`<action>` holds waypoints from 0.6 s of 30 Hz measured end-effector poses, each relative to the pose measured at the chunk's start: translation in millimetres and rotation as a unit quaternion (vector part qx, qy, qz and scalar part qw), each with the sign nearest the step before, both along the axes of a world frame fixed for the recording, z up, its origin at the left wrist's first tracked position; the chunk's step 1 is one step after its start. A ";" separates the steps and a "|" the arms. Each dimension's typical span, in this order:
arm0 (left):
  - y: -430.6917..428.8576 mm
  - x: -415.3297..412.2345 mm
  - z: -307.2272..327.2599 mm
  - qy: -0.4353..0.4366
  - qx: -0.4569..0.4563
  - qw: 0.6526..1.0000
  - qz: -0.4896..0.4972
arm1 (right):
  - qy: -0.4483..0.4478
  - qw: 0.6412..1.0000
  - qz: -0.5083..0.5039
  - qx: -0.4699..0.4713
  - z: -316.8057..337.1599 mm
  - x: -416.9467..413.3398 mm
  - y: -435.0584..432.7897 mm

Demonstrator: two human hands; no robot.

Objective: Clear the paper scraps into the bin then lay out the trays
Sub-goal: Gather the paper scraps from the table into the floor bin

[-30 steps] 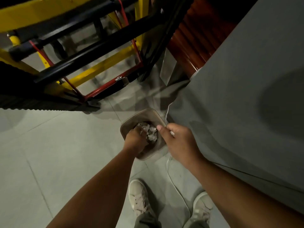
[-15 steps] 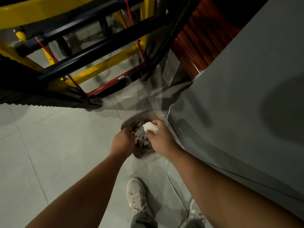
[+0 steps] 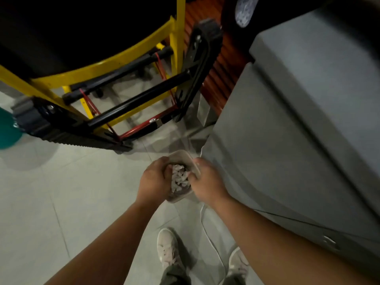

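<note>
A small beige bin point(image 3: 183, 155) stands on the tiled floor beside the grey-covered table. White paper scraps point(image 3: 179, 178) fill its mouth. My left hand point(image 3: 153, 181) is over the bin's left rim, its fingers and thumb curled against the scraps. My right hand point(image 3: 207, 182) is over the right rim, thumb on the rim's edge and fingers curled down among the scraps. The fingertips of both hands are hidden in the pile. No trays are in view.
A grey cloth-covered table point(image 3: 287, 130) fills the right side. A yellow and black metal frame point(image 3: 131, 99) stands close behind the bin. A white cable point(image 3: 207, 233) runs over the floor past my shoes point(image 3: 167, 247). A teal object point(image 3: 7, 130) shows at the left edge.
My right hand, which held a white scrap above the bin, has lowered its fingers into the pile. My left hand has moved back in against the scraps. The view has tilted up.
</note>
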State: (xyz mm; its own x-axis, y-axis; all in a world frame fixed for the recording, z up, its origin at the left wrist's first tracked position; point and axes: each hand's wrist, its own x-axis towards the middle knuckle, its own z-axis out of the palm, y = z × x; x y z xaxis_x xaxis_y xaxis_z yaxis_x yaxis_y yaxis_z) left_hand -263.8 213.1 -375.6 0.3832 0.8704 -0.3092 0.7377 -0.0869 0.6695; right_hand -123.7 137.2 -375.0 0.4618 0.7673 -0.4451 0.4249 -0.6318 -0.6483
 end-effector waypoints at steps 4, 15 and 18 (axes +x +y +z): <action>-24.4 14.7 96.8 -0.019 0.061 0.998 -0.020 | -0.038 0.997 0.009 0.069 97.2 3.5 -19.8; -109.1 80.5 328.4 -0.079 0.159 0.981 -0.081 | -0.120 0.970 -0.024 0.210 338.9 52.5 -121.8; -138.4 112.5 356.9 -0.100 0.185 0.971 -0.115 | -0.129 0.964 -0.058 0.227 367.7 78.8 -163.2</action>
